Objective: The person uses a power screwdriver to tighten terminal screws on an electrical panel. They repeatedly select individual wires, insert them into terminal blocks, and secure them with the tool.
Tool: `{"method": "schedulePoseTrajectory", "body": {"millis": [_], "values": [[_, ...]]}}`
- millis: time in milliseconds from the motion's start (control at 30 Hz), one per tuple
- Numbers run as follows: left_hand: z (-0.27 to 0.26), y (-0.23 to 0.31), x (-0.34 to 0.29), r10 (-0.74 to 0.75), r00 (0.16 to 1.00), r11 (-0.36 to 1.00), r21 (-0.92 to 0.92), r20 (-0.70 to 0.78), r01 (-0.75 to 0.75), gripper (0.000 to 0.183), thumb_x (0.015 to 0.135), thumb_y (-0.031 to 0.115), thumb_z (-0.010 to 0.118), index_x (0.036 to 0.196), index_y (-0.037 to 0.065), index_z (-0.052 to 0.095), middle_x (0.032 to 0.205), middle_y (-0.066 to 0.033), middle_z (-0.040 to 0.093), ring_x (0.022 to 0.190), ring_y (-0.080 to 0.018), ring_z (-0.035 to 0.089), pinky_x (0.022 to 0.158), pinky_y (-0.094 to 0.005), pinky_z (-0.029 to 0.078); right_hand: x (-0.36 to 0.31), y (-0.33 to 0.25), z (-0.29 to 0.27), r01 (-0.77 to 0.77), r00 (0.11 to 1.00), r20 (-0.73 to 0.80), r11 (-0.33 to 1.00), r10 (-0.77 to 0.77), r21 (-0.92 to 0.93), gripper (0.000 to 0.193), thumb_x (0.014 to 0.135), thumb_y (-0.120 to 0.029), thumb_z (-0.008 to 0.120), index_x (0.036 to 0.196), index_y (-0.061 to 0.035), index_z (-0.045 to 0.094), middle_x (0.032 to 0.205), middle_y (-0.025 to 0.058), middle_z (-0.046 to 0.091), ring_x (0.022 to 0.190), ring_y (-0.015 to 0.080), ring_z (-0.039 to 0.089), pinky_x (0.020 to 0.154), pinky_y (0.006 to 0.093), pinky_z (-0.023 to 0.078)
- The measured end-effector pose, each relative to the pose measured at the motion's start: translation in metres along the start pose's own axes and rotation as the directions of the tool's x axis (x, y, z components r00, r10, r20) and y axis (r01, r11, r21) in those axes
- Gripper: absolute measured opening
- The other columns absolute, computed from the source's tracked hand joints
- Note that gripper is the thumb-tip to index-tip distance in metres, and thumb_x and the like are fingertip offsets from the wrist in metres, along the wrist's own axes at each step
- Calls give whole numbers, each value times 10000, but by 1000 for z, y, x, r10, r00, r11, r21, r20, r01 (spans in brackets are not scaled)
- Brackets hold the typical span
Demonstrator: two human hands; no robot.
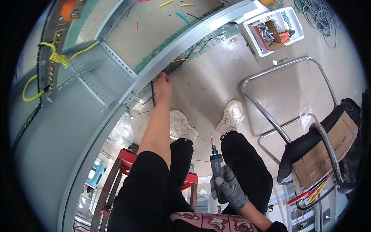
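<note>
My left hand (pixel 163 86) is bare and reaches out to the lower rail of a grey metal cabinet frame (pixel 185 40). Its fingers are curled closed at the rail's edge; what they hold, if anything, is hidden. A thin black cable (pixel 153 94) hangs right beside that hand. In a grey glove, my right hand (pixel 232 189) grips a dark cordless screwdriver (pixel 217 166) in front of my legs. The screwdriver's bit points away from me, and a small blue light glows near its neck.
At the far right, a white foam box (pixel 253 29) holds screws and orange-handled pliers. A chrome-framed chair (pixel 266 112) with cardboard on it stands at right, below a coil of grey cable (pixel 319 15). Yellow-green wires (pixel 58 58) hang at left. A red-topped stand (pixel 127 160) is beside my left leg.
</note>
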State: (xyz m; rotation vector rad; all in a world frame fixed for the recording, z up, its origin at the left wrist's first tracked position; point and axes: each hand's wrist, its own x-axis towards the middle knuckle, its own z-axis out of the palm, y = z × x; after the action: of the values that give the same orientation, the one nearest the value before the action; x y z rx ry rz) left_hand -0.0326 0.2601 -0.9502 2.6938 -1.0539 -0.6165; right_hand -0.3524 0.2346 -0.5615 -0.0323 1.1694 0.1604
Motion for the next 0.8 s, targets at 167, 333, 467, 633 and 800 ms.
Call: {"method": "schedulePoseTrajectory", "body": {"millis": [167,333,467,633,800], "values": [[-67,65,-62,-158,757,498,-611,634,615,204,925,121,614,1101,32,661,881,-82,689,802,-190,664,709,-306,522,-4,4,9,189,982,0,976,-190,-108,533,989,-395,558,1388,-137,317,860,41,570,612,119,597,524,254,508],[-268,188,-125,151,653,-173,-630,742,757,208,962,121,610,1141,18,627,1029,-90,681,907,-145,663,805,-243,553,-79,-14,42,322,947,81,914,-311,-247,567,985,-336,583,1427,-122,298,845,38,566,610,109,580,541,254,500],[-418,259,-148,264,637,-219,-599,724,771,228,966,114,596,1181,39,604,1078,-91,674,965,-160,661,846,-276,561,-175,-32,81,463,885,208,832,-416,-307,573,982,-327,589,1429,-108,307,847,37,564,612,109,576,546,254,494],[-572,329,-187,422,663,-179,-660,618,729,240,963,130,601,1192,58,592,1120,-87,656,998,-177,651,853,-301,566,-311,-59,131,611,792,281,690,-542,-389,547,968,-326,597,1385,-48,378,791,27,568,622,87,559,573,253,489],[-695,386,-228,468,751,-164,-790,465,591,234,962,123,598,1187,59,595,1114,-93,656,992,-177,650,849,-293,564,-438,-84,168,671,735,392,512,-554,-536,475,980,-289,567,1354,-53,396,764,20,556,561,100,565,500,259,480]]}}
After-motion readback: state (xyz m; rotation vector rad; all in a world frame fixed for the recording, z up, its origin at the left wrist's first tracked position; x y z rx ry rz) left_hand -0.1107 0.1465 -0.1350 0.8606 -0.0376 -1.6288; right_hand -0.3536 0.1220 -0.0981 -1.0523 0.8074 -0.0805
